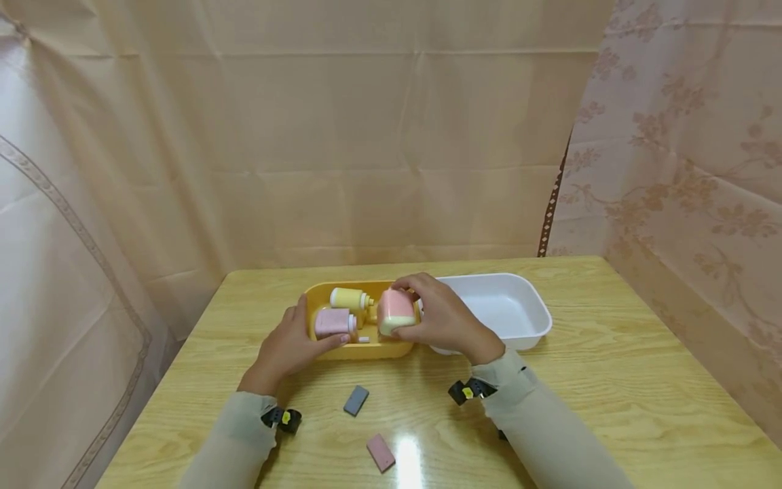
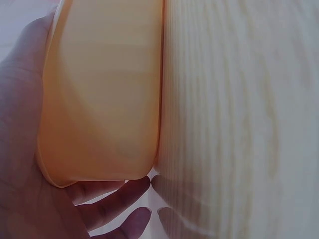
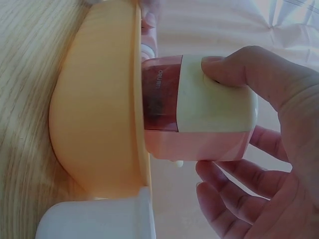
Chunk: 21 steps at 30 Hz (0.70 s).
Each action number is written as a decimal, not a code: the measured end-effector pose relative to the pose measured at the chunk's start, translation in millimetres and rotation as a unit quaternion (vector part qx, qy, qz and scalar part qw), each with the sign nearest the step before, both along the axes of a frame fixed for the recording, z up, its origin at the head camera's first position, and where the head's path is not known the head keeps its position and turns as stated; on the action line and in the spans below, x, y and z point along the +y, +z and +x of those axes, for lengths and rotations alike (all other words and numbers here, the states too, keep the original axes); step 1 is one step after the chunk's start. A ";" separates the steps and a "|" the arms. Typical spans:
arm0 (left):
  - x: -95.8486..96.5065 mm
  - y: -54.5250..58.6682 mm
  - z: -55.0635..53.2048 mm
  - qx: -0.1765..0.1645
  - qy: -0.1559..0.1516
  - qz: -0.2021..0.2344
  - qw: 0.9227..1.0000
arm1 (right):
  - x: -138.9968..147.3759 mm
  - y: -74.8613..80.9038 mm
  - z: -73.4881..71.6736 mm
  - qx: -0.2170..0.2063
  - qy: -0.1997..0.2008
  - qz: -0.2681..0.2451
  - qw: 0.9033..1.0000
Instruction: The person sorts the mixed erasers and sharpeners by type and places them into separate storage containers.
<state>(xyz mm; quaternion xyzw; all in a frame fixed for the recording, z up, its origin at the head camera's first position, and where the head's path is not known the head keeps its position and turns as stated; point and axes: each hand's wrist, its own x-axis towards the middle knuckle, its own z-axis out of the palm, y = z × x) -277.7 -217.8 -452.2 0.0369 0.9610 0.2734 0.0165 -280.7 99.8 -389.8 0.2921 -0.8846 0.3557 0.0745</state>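
My right hand [image 1: 449, 316] grips a pink-and-cream pencil sharpener [image 1: 395, 313] over the right end of a yellow tray [image 1: 381, 351]. The right wrist view shows its dark see-through window facing the tray, with the thumb on the cream side and fingers beneath. My left hand [image 1: 290, 346] holds the tray's left end, thumb at the front rim and fingers round the outside. Inside the tray lie a yellow bottle [image 1: 346, 299] and a pale pink bottle [image 1: 332, 322], both on their sides with white necks pointing right. A small white piece [image 1: 364, 339] lies near the front wall.
A white tray [image 1: 516, 305] stands against the right side of the yellow one. On the table [image 1: 611, 380] in front lie a grey block [image 1: 356, 401] and a dusky pink block [image 1: 381, 453]. A beige curtain [image 1: 379, 136] hangs behind the table's back edge.
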 end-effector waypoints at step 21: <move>2.2 1.8 0.1 -0.001 0.002 -0.005 1.000 | -4.7 -14.2 -4.4 -0.005 -0.032 0.034 0.999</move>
